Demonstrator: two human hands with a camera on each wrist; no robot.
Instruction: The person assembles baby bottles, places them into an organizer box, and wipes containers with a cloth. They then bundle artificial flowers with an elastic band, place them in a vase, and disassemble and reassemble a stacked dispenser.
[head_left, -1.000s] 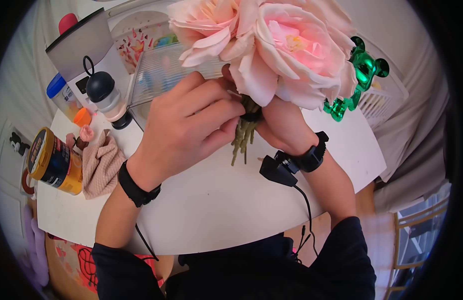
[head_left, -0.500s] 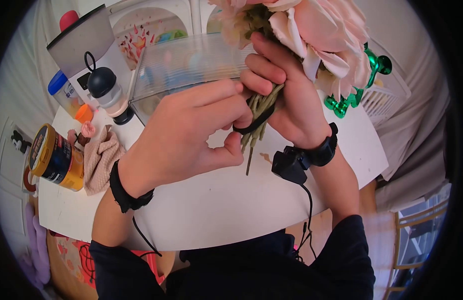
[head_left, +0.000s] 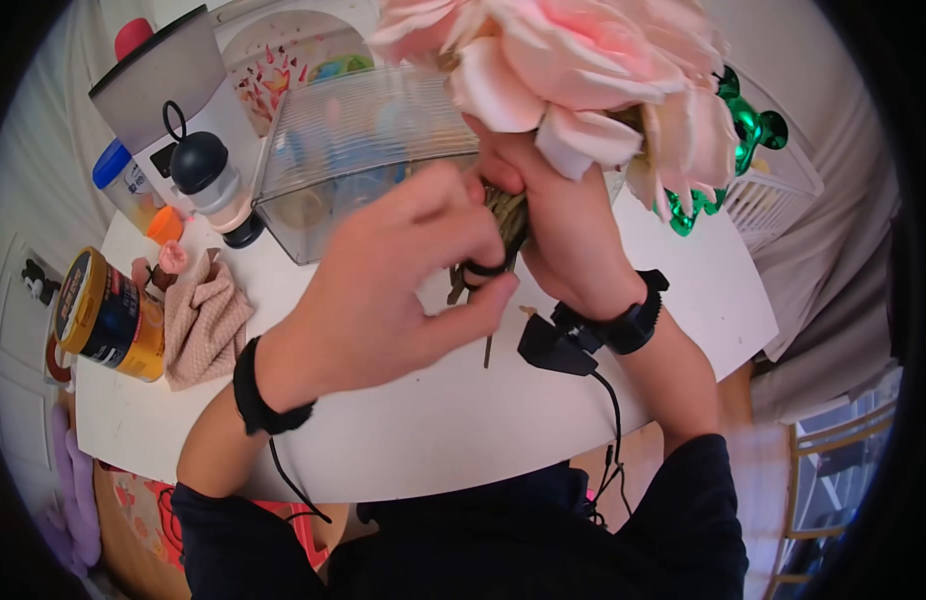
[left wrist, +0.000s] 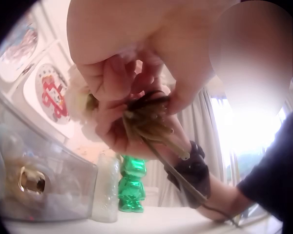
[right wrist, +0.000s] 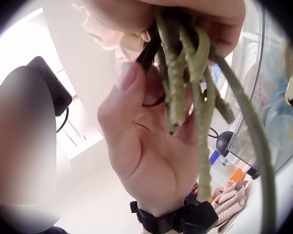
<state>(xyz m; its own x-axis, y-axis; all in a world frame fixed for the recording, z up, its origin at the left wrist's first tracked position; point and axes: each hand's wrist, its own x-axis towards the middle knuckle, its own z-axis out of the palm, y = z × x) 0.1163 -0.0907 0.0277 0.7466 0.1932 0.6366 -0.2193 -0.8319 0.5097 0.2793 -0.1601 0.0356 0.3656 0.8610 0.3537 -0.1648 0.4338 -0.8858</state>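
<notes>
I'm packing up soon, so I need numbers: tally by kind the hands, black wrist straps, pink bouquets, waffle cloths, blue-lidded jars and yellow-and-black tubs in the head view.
Hands: 2
Black wrist straps: 2
Pink bouquet: 1
Waffle cloth: 1
Blue-lidded jar: 1
Yellow-and-black tub: 1
Total: 8

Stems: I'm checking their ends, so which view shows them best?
The right wrist view: the stems appear large and close, several ends visible. The head view shows a small, partly covered bunch; the left wrist view shows it blurred and foreshortened.
</notes>
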